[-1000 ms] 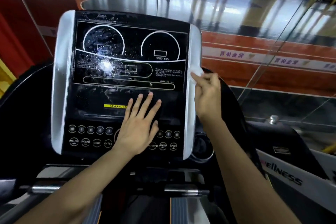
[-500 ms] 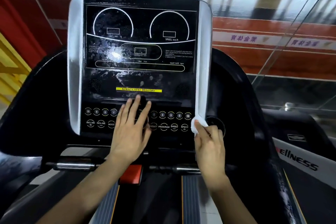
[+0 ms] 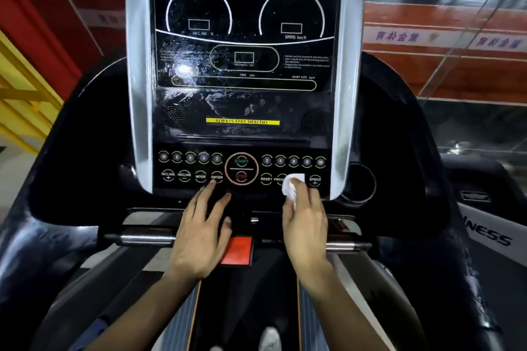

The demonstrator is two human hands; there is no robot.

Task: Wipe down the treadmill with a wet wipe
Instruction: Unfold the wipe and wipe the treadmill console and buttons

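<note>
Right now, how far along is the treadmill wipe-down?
Roughly midway, I'd guess. The display panel shows wet streaks, so it looks wiped. The right hand presses the wet wipe on the right-side buttons; the left hand lies open. The handlebar and black side shrouds look untouched.

Red wall (image 3: 42, 17) standing beyond console, to my upper left. Yellow railing (image 3: 25, 111) running just below red wall. Banner strip with purple characters (image 3: 445, 38) crossing orange wall, far right of red wall. Glass panel (image 3: 470, 45) leaning in front of banner strip.
</note>
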